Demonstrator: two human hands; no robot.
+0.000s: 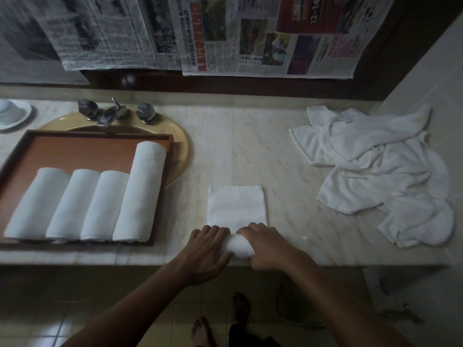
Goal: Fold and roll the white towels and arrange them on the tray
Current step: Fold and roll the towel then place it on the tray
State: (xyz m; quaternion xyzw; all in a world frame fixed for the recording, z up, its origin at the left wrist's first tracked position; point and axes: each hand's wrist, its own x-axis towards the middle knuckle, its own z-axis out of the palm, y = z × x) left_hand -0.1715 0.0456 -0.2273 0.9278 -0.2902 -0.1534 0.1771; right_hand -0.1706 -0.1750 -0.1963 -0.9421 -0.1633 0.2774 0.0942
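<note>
A folded white towel (237, 205) lies flat on the marble counter, its near end wound into a roll (239, 245) at the counter's front edge. My left hand (208, 249) and my right hand (265, 244) both lie over that roll with fingers curled onto it, one at each end. To the left a wooden tray (75, 149) holds several rolled white towels (100, 206) side by side, the rightmost one longer. A heap of loose white towels (380, 169) sits at the right of the counter.
Behind the tray is a tan sink basin (179, 144) with a metal tap (112, 112). A white dish (12, 113) stands at far left. Newspapers (225, 33) hang on the wall. A tiled wall (438, 83) bounds the right side.
</note>
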